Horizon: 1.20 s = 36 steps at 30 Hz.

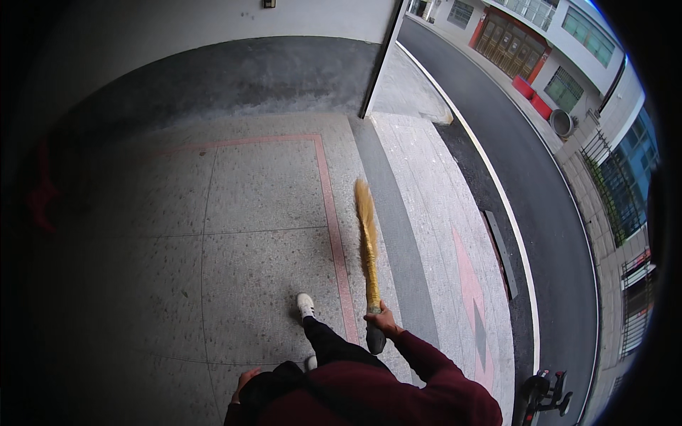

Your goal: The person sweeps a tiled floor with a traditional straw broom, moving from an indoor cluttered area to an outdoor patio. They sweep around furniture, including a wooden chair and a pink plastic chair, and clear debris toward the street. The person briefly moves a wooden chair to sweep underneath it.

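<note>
My right hand [383,321] grips the handle of a straw broom [367,245] that points forward, its yellow bristles raised over the stone-tiled floor [249,213]. My left hand [245,380] hangs by my hip at the lower edge and holds nothing that I can see; its fingers are partly hidden. A white shoe [305,305] of mine is stepping forward on the tiles, just left of the broom.
A red line [330,206] borders the tiled floor. A dark wall [234,74] stands ahead. To the right lie a grey step strip [394,220], a pavement and an asphalt road [540,184]. A parked scooter [543,394] sits at the lower right.
</note>
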Tool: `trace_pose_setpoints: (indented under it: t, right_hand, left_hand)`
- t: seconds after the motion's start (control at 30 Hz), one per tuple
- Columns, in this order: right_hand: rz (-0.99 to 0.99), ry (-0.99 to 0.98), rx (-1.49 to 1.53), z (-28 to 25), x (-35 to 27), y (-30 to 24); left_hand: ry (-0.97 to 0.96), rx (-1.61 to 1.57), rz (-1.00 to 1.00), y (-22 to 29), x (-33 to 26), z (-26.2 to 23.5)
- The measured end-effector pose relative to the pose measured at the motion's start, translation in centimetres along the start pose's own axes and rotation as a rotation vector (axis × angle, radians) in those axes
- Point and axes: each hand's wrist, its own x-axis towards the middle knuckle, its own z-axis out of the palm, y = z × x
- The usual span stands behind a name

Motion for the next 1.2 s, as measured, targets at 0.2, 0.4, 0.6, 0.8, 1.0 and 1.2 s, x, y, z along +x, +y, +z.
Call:
trace_pose_setpoints:
  t: [0.2,0.4,0.6,0.8,1.0,1.2]
  right_hand:
    - [0.147,0.371,-0.007,-6.5,13.0,4.4]
    - [0.63,0.166,0.592,-6.9,21.2,-2.5]
    - [-0.434,-0.336,-0.91,5.0,24.8,-10.6]
    - [0.197,-0.106,-0.218,20.6,25.8,-13.6]
    - [0.173,-0.587,0.018,27.8,26.7,-23.5]
    - [0.227,-0.538,0.385,24.1,30.2,-27.6]
  left_hand:
    - [-0.002,-0.036,-0.015,4.6,6.8,-3.4]
    - [0.064,-0.04,-0.049,9.0,11.7,-8.7]
    - [0.021,-0.153,-0.096,11.2,16.2,-12.0]
    - [0.002,-0.014,-0.102,16.0,20.4,-15.2]
    - [-0.083,0.123,0.079,14.2,27.5,-22.6]
    - [-0.007,0.064,-0.032,24.7,34.9,-28.6]
